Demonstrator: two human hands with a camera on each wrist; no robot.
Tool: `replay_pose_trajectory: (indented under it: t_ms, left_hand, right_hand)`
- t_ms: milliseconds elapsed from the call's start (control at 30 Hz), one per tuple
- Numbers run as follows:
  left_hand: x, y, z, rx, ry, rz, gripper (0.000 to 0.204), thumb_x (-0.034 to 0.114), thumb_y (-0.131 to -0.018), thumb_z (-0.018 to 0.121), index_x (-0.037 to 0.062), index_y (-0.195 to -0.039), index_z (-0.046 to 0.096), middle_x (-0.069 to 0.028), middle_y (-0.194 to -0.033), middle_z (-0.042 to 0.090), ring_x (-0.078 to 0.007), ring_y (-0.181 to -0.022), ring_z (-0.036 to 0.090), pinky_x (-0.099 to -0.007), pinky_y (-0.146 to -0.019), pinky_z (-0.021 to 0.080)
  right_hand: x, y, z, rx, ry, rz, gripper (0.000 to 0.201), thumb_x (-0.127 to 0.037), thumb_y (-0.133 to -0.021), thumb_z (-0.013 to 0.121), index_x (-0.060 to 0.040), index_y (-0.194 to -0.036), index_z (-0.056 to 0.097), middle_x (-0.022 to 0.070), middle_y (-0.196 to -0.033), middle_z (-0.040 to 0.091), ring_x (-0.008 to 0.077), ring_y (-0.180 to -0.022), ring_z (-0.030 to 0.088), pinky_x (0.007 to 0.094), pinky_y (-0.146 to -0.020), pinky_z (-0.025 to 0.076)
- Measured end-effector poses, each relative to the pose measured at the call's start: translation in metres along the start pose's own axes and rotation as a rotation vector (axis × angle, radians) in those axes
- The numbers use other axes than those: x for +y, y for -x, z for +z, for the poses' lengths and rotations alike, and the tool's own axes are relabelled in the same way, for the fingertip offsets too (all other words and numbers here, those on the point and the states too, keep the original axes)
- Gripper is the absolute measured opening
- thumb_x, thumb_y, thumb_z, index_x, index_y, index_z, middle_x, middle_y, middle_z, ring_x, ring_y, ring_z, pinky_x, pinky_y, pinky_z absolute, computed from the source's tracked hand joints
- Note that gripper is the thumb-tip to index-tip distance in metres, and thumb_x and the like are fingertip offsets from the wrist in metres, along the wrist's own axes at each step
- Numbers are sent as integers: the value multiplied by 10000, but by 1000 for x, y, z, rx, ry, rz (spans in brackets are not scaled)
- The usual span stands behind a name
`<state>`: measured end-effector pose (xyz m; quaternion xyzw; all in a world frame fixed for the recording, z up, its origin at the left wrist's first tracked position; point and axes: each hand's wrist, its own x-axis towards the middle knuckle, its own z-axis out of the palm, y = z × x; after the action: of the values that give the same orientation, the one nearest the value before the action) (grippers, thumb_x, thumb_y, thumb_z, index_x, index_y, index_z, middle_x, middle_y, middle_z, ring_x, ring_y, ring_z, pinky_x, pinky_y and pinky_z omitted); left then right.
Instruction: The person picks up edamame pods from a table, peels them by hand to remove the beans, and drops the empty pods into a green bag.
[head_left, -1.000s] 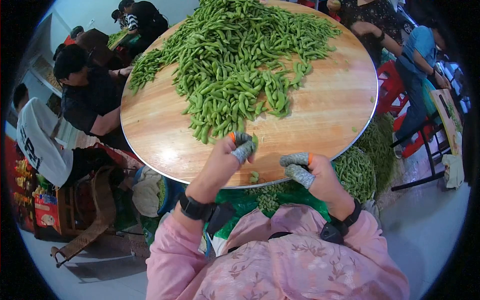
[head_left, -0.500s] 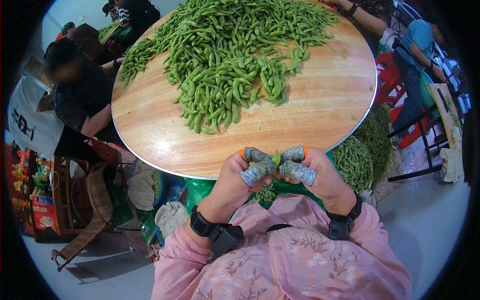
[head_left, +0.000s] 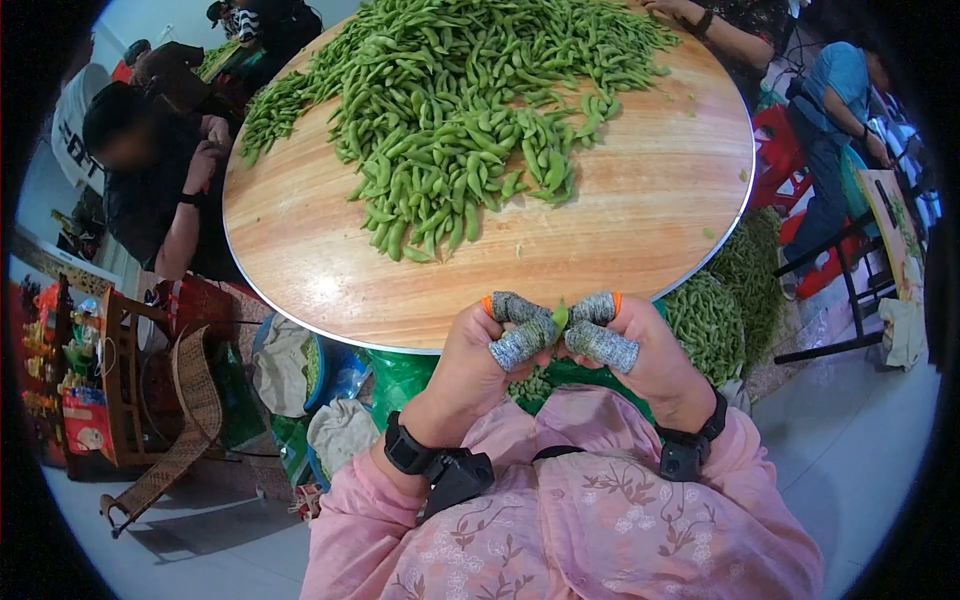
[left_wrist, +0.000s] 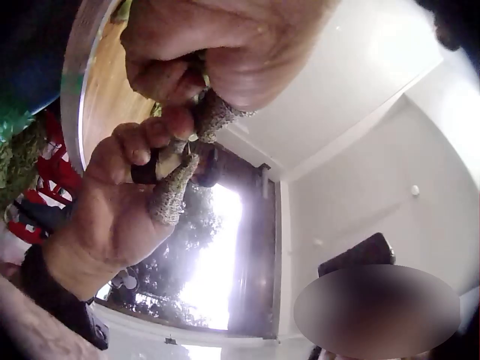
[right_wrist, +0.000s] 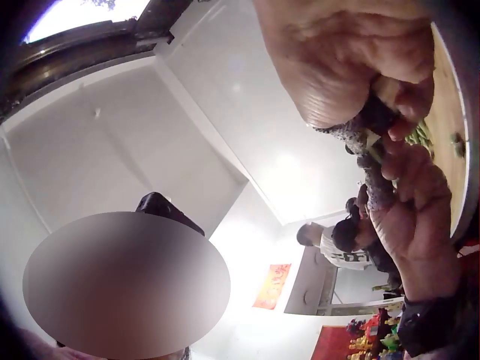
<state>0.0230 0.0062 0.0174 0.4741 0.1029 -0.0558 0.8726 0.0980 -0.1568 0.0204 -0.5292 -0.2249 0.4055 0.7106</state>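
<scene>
Both hands meet at the table's front edge, over the lap. My left hand (head_left: 472, 352) and my right hand (head_left: 640, 345) wear grey knitted sleeves with orange trim on thumb and forefinger. Between the fingertips they pinch a green bean pod (head_left: 561, 316), its tip pointing up. In the left wrist view the right hand (left_wrist: 120, 202) faces the left, fingertips meeting at a pale bit of pod. The right wrist view shows the left hand (right_wrist: 416, 210) just below the right. Beyond them a large heap of bean pods (head_left: 440, 130) covers the far part of the round wooden table (head_left: 310, 270).
Below the hands, a green plastic bag (head_left: 400, 385) holds small green pieces. Piles of pods (head_left: 705, 325) stand at the right, by the table's rim. A person (head_left: 145, 190) sits at the left edge; a woven bench (head_left: 195, 400) stands at lower left.
One second ago the hands were apart, the left over the table with a pod. They have come together toward the body and now pinch a pod between them.
</scene>
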Motion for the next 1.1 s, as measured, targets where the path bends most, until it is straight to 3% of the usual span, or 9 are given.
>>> replay_pose_trajectory:
  t_ms: [400, 600, 700, 767, 800, 867, 900, 1033, 1100]
  left_hand:
    - [3, 3, 2, 12, 38, -10, 105, 119, -779, 616, 39, -828, 569, -47, -694, 596, -53, -536, 516, -140, -408, 315]
    - [4, 2, -3, -98, 95, -61, 103, 114, -790, 601, 34, -841, 562, -55, -705, 596, -59, -542, 507, -152, -421, 318]
    - [3, 4, 8, 42, -154, 57, 157, 128, -783, 614, 25, -876, 542, -56, -713, 587, -71, -554, 502, -190, -440, 352]
    - [3, 9, 12, 69, -937, 478, 227, 84, -727, 635, 13, -908, 518, -85, -701, 569, -154, -558, 533, -267, -465, 404]
    - [0, 10, 9, 70, -938, 478, 227, 84, -727, 635, 13, -908, 518, -85, -701, 569, -154, -558, 533, -267, -465, 404]
    - [-6, 8, 4, 65, -1465, 674, 309, 37, -655, 635, 7, -933, 503, -124, -693, 545, -265, -587, 550, -339, -494, 435]
    - [-5, 7, 6, 66, -1459, 788, 330, 8, -610, 611, 14, -923, 509, -136, -683, 536, -320, -597, 538, -370, -493, 433]
    - [-11, 7, 7, 87, -1390, 732, 186, 18, -717, 594, 9, -888, 520, -133, -689, 574, -273, -621, 586, -316, -556, 450]
    - [-13, 7, 11, 49, -956, 572, 216, 81, -730, 588, 7, -915, 504, -133, -686, 550, -307, -567, 535, -351, -516, 439]
  right_hand:
    - [3, -2, 2, -6, -17, -36, 94, -98, -824, 553, -12, -863, 549, -2, -785, 579, 51, -705, 516, 196, -635, 413]
    - [9, -6, 1, 0, -59, -15, 104, -136, -814, 575, -37, -846, 559, -14, -761, 576, 44, -653, 499, 184, -589, 392]
    - [6, -5, 1, 24, -98, 2, 119, -159, -815, 579, -42, -826, 567, -19, -743, 573, 40, -625, 485, 183, -569, 384]
    - [2, -5, 0, 42, -113, 7, 127, -168, -816, 579, -41, -815, 570, -19, -735, 572, 40, -615, 479, 184, -563, 383]
    - [3, -4, 0, 58, -99, -4, 121, -161, -818, 575, -40, -808, 571, -18, -735, 572, 39, -619, 481, 185, -567, 386]
    - [4, -3, 1, 74, -84, -15, 116, -154, -820, 571, -39, -801, 573, -18, -735, 572, 38, -624, 482, 185, -570, 389]
    - [4, -3, 1, 68, -77, -27, 110, -138, -820, 569, -28, -813, 574, -14, -734, 572, 46, -640, 493, 189, -586, 397]
    - [2, -3, 4, 61, 41, -133, 104, -88, -814, 562, 7, -853, 574, -6, -737, 572, 71, -693, 520, 205, -634, 418]
    - [6, -3, 3, 74, 79, -184, 105, -77, -814, 558, 15, -861, 573, -1, -742, 575, 76, -702, 523, 211, -641, 421]
